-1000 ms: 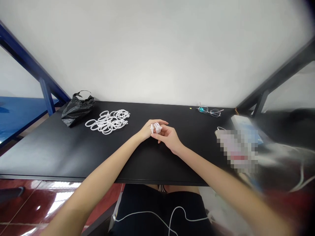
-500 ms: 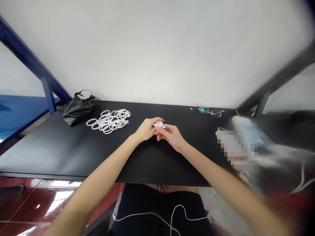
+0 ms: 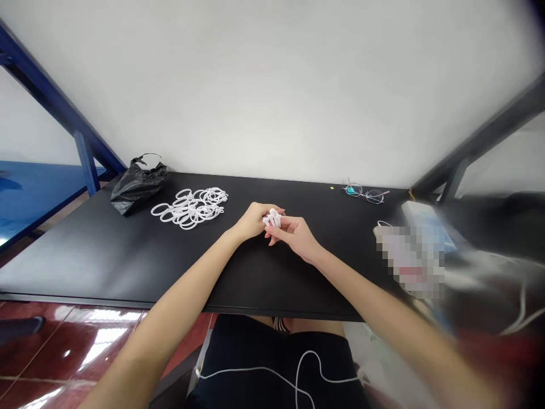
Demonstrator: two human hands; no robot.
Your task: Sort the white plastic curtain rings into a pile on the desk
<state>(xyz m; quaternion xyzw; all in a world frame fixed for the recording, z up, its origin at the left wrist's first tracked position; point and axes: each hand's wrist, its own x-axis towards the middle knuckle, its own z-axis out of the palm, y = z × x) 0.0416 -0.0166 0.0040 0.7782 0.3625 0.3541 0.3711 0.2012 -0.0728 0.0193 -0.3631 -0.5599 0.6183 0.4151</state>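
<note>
I see left hand and right hand pinching the white bundle over the bench, between front and back edges. If either fingertip grip slips, it might spring loose or drop.

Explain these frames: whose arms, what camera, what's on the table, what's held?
There's no machine: these are a person's bare arms, and every picture comes from one head-worn camera looking forward and down. The left hand and right hand hold a small white item between them; its exact shape is hard to tell. On the black table lie white rings and a black plastic bag at left, with glasses toward the back right.
</note>
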